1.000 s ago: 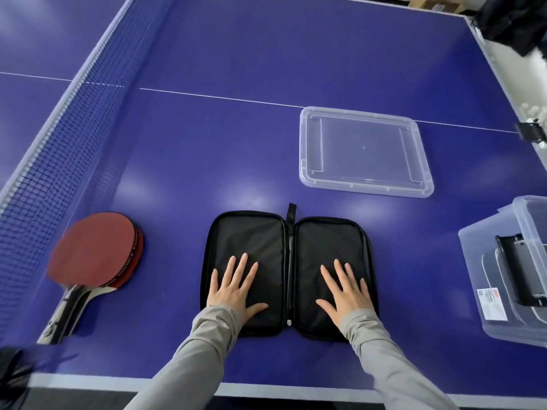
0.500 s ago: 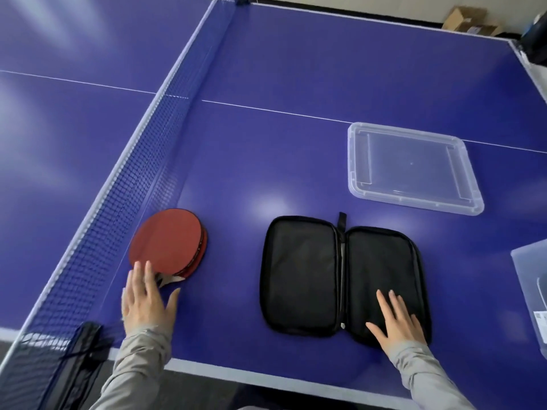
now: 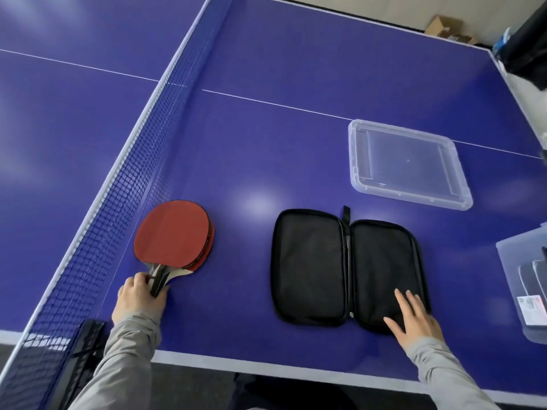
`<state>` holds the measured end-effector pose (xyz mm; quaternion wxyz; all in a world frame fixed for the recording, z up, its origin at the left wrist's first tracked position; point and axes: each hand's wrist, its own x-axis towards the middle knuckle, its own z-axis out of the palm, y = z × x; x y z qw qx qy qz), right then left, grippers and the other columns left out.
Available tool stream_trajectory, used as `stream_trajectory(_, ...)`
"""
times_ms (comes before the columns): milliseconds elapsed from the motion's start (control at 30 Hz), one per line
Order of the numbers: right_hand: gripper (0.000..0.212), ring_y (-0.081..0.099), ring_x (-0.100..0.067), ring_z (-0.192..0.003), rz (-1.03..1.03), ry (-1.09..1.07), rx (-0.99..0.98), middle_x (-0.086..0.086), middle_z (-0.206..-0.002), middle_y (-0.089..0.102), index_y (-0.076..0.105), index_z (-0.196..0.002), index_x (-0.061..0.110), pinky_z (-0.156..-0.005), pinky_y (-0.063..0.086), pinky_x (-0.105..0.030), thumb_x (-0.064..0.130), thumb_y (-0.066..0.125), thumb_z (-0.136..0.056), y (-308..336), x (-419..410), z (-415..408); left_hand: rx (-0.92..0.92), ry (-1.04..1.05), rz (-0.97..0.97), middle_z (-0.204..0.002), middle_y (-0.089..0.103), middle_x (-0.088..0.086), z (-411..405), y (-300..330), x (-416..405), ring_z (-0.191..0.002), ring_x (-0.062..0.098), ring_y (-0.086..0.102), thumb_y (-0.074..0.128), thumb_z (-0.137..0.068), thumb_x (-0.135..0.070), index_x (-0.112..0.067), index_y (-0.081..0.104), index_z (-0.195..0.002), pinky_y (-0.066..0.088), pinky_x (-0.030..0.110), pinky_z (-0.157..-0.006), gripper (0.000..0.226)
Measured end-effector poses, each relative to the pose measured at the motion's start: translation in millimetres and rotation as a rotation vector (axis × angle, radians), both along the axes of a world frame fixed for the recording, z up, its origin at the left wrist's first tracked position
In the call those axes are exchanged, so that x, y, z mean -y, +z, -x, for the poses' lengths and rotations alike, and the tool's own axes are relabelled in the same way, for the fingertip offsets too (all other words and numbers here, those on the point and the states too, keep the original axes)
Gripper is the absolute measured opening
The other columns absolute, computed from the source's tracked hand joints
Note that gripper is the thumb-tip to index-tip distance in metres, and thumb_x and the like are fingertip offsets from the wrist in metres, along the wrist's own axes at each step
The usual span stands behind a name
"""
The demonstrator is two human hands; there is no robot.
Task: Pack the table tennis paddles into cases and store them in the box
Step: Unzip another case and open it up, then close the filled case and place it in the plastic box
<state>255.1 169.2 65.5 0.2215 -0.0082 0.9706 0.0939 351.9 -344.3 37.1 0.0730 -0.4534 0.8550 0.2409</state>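
Note:
Two red table tennis paddles lie stacked on the blue table beside the net. My left hand is closed around their handles at the near end. A black zip case lies spread open flat to the right of the paddles. Resting flat on the case's right half near its front corner is my right hand, fingers apart. The clear storage box shows partly at the right edge, with dark cases inside it.
A clear plastic lid lies flat beyond the case. The net runs from the near left toward the far middle, its black clamp at the table's front edge. Cardboard boxes sit on the floor beyond the far edge.
My left hand left the case, went to the paddles on the left and closed on their handles. The right hand stays on the case. My view has swung left.

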Motion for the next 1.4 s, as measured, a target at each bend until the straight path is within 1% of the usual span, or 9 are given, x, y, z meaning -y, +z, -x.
stream_trajectory(167, 0.07, 0.006, -0.017, -0.146, -0.018, -0.037, 0.007, 0.0, -0.158, 0.006, 0.002, -0.148, 0.025, -0.11, 0.031, -0.033, 0.053, 0.035, -0.093, 3.9, -2.4, -4.6, -0.047, 0.051, -0.009, -0.101, 0.06, 0.015, -4.0, -6.0, 5.0, -0.093, 0.039, 0.057, 0.074, -0.072, -0.032, -0.01, 0.06, -0.103, 0.044, 0.045, -0.077, 0.04)
stream_trajectory(400, 0.069, 0.007, -0.017, -0.146, -0.013, -0.047, -0.003, 0.002, -0.158, 0.006, 0.003, -0.148, 0.025, -0.111, 0.031, -0.032, 0.053, 0.035, -0.093, 4.4, -10.4, -10.4, -0.13, 0.095, 0.01, -0.09, 0.061, 0.014, -3.2, -7.2, -19.7, -0.083, 0.04, 0.058, 0.075, -0.073, -0.032, -0.009, 0.063, -0.095, 0.045, 0.044, -0.074, 0.033)
stream_trajectory(533, 0.07, 0.006, -0.017, -0.146, 0.016, -0.065, 0.002, 0.002, -0.158, 0.005, 0.003, -0.148, 0.025, -0.111, 0.03, -0.034, 0.052, 0.035, -0.093, 1.4, -17.5, -5.5, -0.179, 0.093, 0.024, -0.087, 0.062, 0.015, 6.3, 4.8, -42.3, -0.082, 0.04, 0.058, 0.076, -0.073, -0.031, -0.007, 0.064, -0.091, 0.045, 0.043, -0.073, 0.032)
stream_trajectory(667, 0.069, 0.004, -0.017, -0.146, 0.064, -0.077, 0.006, 0.001, -0.158, 0.005, 0.004, -0.148, 0.024, -0.112, 0.03, -0.034, 0.051, 0.036, -0.094, -3.0, -28.2, 3.3, -0.248, 0.088, 0.02, -0.083, 0.061, 0.011, 18.5, 20.7, -79.4, -0.075, 0.035, 0.055, 0.075, -0.073, -0.03, -0.009, 0.062, -0.084, 0.044, 0.04, -0.07, 0.027)
stream_trajectory(767, 0.069, 0.002, -0.018, -0.146, 0.096, -0.08, 0.015, 0.0, -0.158, 0.003, 0.003, -0.148, 0.025, -0.112, 0.028, -0.034, 0.05, 0.036, -0.094, -7.0, -41.7, 10.5, -0.31, 0.063, 0.013, -0.077, 0.058, 0.008, 32.3, 32.7, -120.4, -0.069, 0.027, 0.048, 0.077, -0.072, -0.028, -0.009, 0.06, -0.079, 0.037, 0.035, -0.066, 0.027)
stream_trajectory(900, 0.069, 0.0, -0.017, -0.146, 0.134, -0.083, 0.021, -0.001, -0.158, 0.001, 0.004, -0.149, 0.025, -0.113, 0.026, -0.035, 0.051, 0.035, -0.094, -11.0, -70.4, 20.8, -0.33, 0.031, -0.014, -0.078, 0.058, 0.004, 49.0, 45.1, -195.7, -0.069, 0.025, 0.048, 0.077, -0.071, -0.028, -0.01, 0.059, -0.077, 0.036, 0.033, -0.066, 0.026)
stream_trajectory(1067, 0.069, -0.002, -0.017, -0.146, 0.191, -0.071, 0.025, 0.0, -0.158, 0.0, 0.003, -0.149, 0.025, -0.114, 0.02, -0.037, 0.052, 0.035, -0.094, -15.6, -109.9, 32.3, -0.327, -0.052, -0.06, -0.085, 0.063, 0.007, 66.4, 46.4, -305.4, -0.082, 0.032, 0.059, 0.081, -0.067, -0.025, -0.007, 0.064, -0.086, 0.041, 0.033, -0.069, 0.031)
stream_trajectory(1233, 0.069, -0.005, -0.018, -0.146, 0.236, 0.006, 0.045, 0.0, -0.158, -0.005, -0.001, -0.148, 0.027, -0.116, 0.014, -0.039, 0.054, 0.032, -0.094, -23.9, -132.2, 39.5, -0.316, -0.111, -0.131, -0.083, 0.063, 0.008, 79.4, 38.6, -400.0, -0.084, 0.031, 0.06, 0.082, -0.063, -0.022, -0.006, 0.065, -0.085, 0.044, 0.034, -0.07, 0.032)
stream_trajectory(1400, 0.068, -0.007, -0.019, -0.146, 0.294, 0.088, 0.067, 0.0, -0.158, -0.005, 0.0, -0.149, 0.026, -0.117, 0.01, -0.04, 0.054, 0.029, -0.094, -34.3, -134.2, 37.7, -0.257, -0.091, -0.144, -0.089, 0.064, 0.005, 90.7, 26.7, -453.9, -0.09, 0.027, 0.06, 0.08, -0.067, -0.028, -0.008, 0.066, -0.091, 0.043, 0.032, -0.07, 0.034)
